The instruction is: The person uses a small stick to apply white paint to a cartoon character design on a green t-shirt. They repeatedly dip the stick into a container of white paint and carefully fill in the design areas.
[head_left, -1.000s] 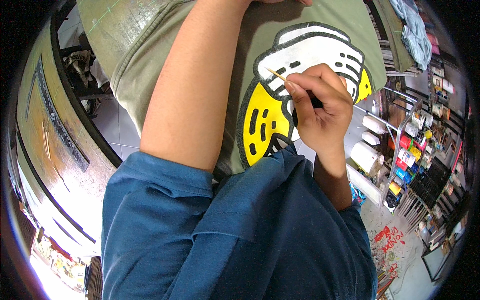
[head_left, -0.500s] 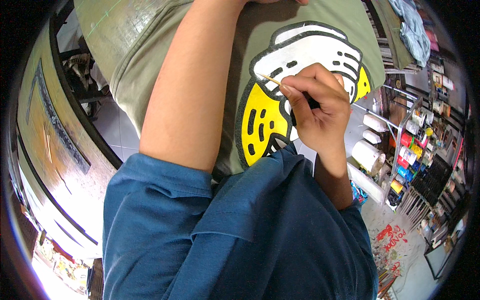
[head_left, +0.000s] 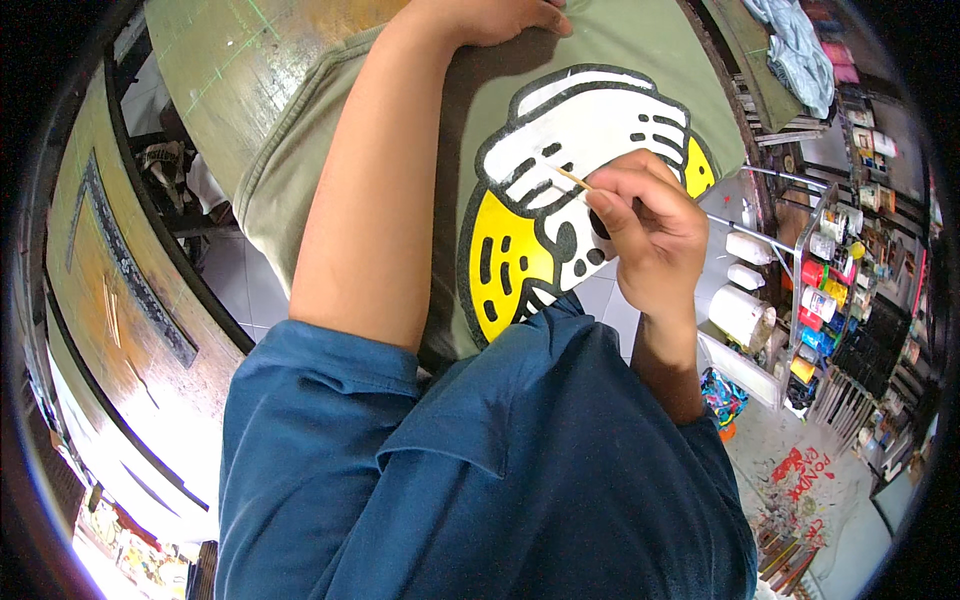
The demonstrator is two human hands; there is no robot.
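Note:
An olive-green garment [head_left: 400, 80] lies spread over a board, bearing a black-outlined cartoon print [head_left: 600, 110] in white and yellow. Between the thumb and fingers of my right hand [head_left: 655, 225] is a thin wooden stick [head_left: 572, 178]. Its tip points at the white area near short black dashes; whether it touches the paint I cannot tell. My left hand [head_left: 505, 20] rests on the fabric above the print, fingers extended and partly cut off by the upper edge. My right hand covers part of the print's lower right.
At the left, a worn table [head_left: 160, 300] holds a dark metal square ruler [head_left: 125, 260] and several thin sticks [head_left: 112, 315]. Paint bottles and jars [head_left: 820, 300] crowd a rack at the right, by a white tub [head_left: 740, 315]. A light blue cloth [head_left: 800, 60] hangs at upper right.
The view has shifted, so the print sits further left and lower, and more of my left hand shows. The stick's tip has moved rightward across the white area.

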